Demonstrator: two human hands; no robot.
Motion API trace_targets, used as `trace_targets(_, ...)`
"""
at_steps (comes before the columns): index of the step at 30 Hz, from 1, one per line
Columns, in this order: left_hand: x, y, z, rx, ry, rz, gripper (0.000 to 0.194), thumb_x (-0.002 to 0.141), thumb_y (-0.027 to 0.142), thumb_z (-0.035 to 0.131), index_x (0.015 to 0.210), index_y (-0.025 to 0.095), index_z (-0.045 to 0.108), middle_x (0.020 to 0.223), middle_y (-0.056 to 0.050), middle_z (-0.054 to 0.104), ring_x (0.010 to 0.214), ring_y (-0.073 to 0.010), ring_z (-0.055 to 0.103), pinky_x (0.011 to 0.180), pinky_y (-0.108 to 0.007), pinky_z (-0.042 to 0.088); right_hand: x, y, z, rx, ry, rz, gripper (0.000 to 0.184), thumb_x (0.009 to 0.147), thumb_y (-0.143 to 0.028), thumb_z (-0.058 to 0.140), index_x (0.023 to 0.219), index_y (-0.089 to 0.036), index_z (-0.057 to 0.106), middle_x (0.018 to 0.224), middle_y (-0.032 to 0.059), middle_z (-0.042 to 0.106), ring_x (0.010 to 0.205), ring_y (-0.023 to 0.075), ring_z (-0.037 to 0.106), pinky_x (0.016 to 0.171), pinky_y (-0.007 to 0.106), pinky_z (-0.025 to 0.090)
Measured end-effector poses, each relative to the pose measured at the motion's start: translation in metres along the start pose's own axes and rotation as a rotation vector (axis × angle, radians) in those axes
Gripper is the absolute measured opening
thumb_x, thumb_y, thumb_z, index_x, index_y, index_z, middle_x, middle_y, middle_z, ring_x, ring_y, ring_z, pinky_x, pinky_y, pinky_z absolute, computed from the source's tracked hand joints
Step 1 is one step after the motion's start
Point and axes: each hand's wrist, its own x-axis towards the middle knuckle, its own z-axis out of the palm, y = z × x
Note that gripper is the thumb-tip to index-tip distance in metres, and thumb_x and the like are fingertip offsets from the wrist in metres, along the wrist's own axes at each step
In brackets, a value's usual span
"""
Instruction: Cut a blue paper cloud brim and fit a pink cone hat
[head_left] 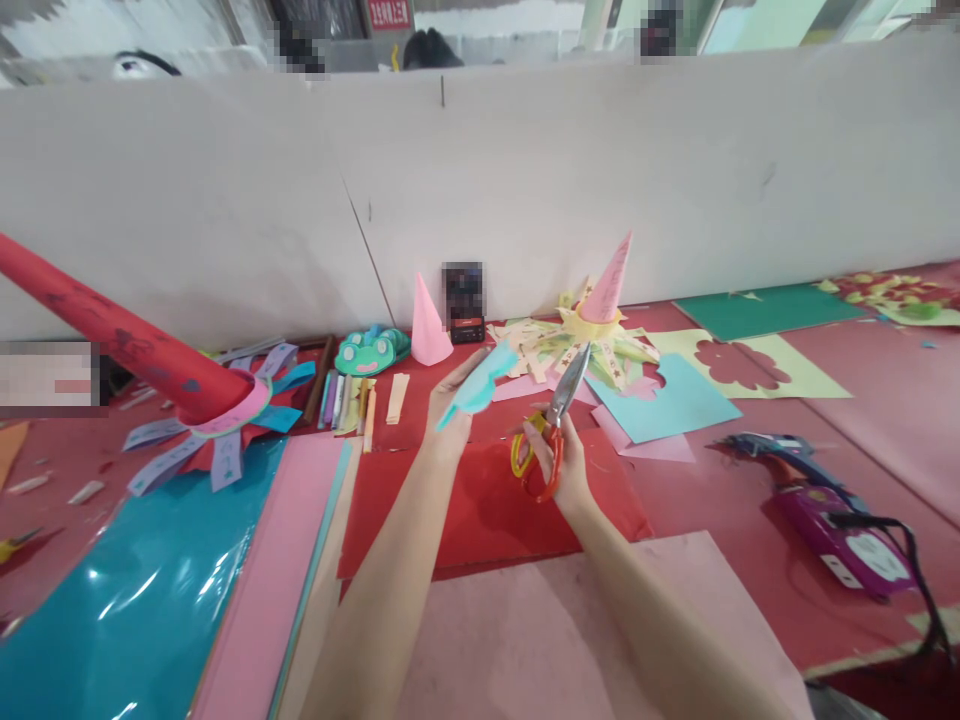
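My left hand (450,392) grips a light blue paper cutout (480,385) with a wavy edge, tilted up in front of me. In my right hand (566,460) is a pair of scissors (561,420) with red and yellow handles, fingers through the loops. The blades point up and look closed, apart from the cutout. Beneath both hands lies a red sheet (480,510). Just beyond the scissors are a light blue sheet (667,400) with a cut edge and a pink cone (609,285) on a pile of yellow paper strips (622,360).
A plain pink cone (429,330), a phone (465,305) and a green frog cutout (367,352) stand near the white partition (525,180). To the left are a red cone (127,345) and stacked sheets (262,590). A glue gun (780,450) and a purple device (844,540) lie right.
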Motion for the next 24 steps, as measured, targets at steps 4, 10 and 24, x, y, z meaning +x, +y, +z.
trace_targets(4, 0.0, 0.001, 0.001, 0.01, -0.062, 0.106, 0.033, 0.065, 0.008, 0.063, 0.095, 0.015, 0.074, 0.114, -0.008, 0.069, 0.116, -0.0251, 0.059, 0.098, -0.032, 0.047, 0.0, -0.001, 0.0, -0.03, -0.008, 0.004, 0.033, 0.077, -0.042, 0.067, 0.099, -0.024, 0.049, 0.055, -0.008, 0.056, 0.043, 0.0111, 0.054, 0.044, 0.025, 0.047)
trace_targets(10, -0.001, -0.002, -0.001, 0.238, -0.059, 0.299, 0.043, 0.071, 0.014, 0.064, 0.113, 0.023, 0.067, 0.134, -0.003, 0.057, 0.126, -0.0238, 0.05, 0.106, -0.034, 0.039, -0.001, 0.0, -0.002, -0.04, -0.023, -0.003, 0.03, 0.079, -0.039, 0.065, 0.1, -0.024, 0.049, 0.063, -0.0056, 0.061, 0.044, 0.0108, 0.054, 0.045, 0.026, 0.047)
trace_targets(24, 0.004, -0.009, -0.004, 0.268, -0.035, 0.144, 0.05, 0.064, 0.023, 0.074, 0.111, 0.017, 0.06, 0.106, -0.01, 0.07, 0.103, -0.0237, 0.064, 0.087, -0.033, 0.05, -0.001, 0.01, -0.003, -0.017, 0.025, -0.018, 0.029, 0.081, -0.05, 0.06, 0.088, -0.024, 0.049, 0.054, -0.0059, 0.057, 0.043, 0.0137, 0.055, 0.044, 0.028, 0.046)
